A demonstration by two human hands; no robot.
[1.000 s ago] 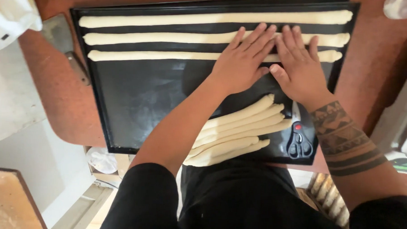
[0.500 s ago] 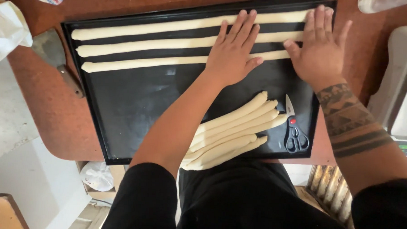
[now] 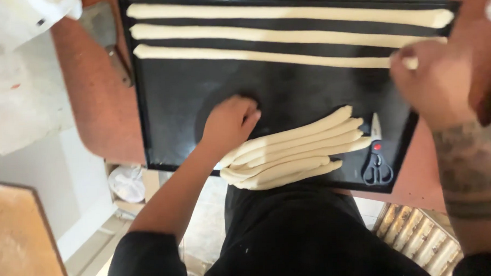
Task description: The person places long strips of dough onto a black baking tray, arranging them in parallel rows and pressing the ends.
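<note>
I see a pile of dough sticks (image 3: 295, 150) on the near part of the black tray (image 3: 168, 108). The left hand (image 3: 229, 121) is curled, touching the pile's end. The right hand (image 3: 436, 79) pinches the end of the nearest long dough rope (image 3: 264, 54) farther back. Scissors (image 3: 377, 160) lie beside the pile.

Reddish-brown table (image 3: 100, 99): black baking tray (image 3: 168, 119) on it, metal scraper (image 3: 108, 36) beside tray.
</note>
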